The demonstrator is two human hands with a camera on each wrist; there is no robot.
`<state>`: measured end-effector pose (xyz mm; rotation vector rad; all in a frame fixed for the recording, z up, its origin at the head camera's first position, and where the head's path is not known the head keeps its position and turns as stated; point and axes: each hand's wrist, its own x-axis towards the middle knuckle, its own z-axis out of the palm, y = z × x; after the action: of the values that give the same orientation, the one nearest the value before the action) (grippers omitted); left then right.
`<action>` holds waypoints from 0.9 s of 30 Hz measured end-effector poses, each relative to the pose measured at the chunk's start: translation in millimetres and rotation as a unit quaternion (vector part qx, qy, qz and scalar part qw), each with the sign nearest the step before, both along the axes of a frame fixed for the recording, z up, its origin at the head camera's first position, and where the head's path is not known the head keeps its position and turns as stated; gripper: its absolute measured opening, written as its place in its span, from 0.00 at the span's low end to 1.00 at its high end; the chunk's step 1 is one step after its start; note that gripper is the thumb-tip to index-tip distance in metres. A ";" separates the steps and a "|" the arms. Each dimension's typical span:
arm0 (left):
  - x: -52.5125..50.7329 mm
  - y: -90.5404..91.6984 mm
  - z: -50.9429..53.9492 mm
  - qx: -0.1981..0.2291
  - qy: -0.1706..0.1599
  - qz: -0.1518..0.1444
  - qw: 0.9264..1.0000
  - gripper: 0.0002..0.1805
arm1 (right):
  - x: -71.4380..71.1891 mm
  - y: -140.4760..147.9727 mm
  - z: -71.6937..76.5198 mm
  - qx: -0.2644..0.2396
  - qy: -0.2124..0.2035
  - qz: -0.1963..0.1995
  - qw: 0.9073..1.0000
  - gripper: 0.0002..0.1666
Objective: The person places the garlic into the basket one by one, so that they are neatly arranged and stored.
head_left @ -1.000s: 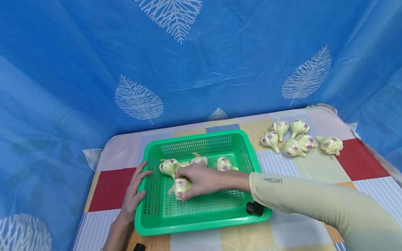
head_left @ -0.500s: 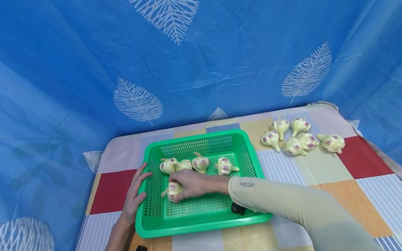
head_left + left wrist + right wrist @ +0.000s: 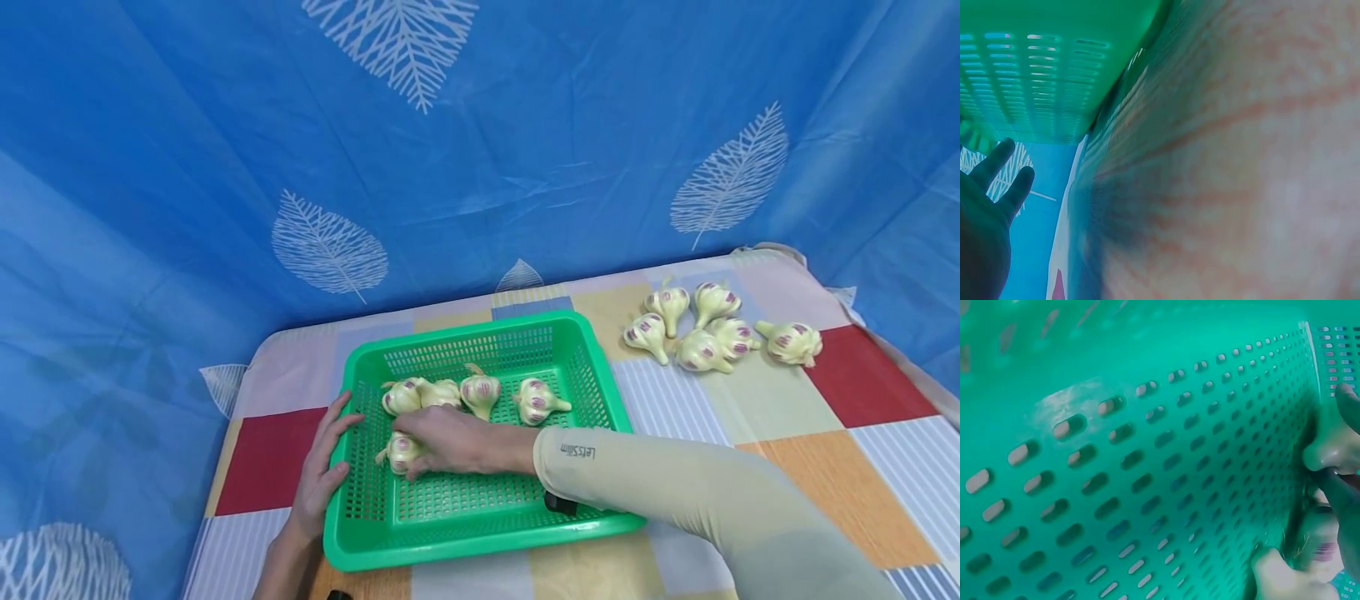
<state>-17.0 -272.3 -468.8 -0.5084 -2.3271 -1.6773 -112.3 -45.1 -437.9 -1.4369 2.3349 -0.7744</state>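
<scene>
A green plastic basket (image 3: 483,546) with slotted walls stands on the table. Inside it my right hand (image 3: 453,442) grips a garlic bulb (image 3: 402,452) low near the left wall, fingers curled round it. In the right wrist view, the fingers (image 3: 1338,494) show at the right edge against a pale bulb. Behind that hand lie other bulbs: one at the left (image 3: 401,397), a bulb touching it (image 3: 441,393), a bulb in the middle (image 3: 480,392) and a bulb to the right (image 3: 538,402). My left hand (image 3: 318,475) rests on the basket's left rim with fairly straight fingers.
Several garlic bulbs (image 3: 701,350) are grouped on the patterned tablecloth (image 3: 667,400) right of the basket, with a single bulb (image 3: 792,342) beside them. A blue leaf-print curtain (image 3: 525,208) hangs behind the table. A black wrist device (image 3: 560,503) sits under the right forearm.
My right hand has carried the gripped garlic bulb leftward and slightly up in the head view, nearer the basket's left wall. The left hand has stayed on the rim.
</scene>
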 end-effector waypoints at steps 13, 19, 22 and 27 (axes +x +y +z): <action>0.4 1.1 1.3 0.003 0.015 -0.010 1.000 0.29 | 1.5 4.2 20.6 0.030 0.033 0.006 0.999 0.48; 0.8 0.4 -1.7 0.003 0.002 -0.007 1.000 0.29 | -4.4 11.3 41.6 0.045 0.049 0.033 0.997 0.41; 1.5 0.5 -2.6 0.002 0.003 -0.010 1.000 0.29 | -11.4 20.7 55.5 0.035 0.065 0.061 0.995 0.35; 0.0 0.2 -1.1 0.001 0.005 -0.010 1.000 0.29 | -19.7 42.0 74.8 0.059 0.139 0.096 0.984 0.41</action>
<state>-17.1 -272.1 -469.9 -0.5393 -2.3200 -1.6829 -132.0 -3.1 -363.1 -1.7800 2.3429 -0.3993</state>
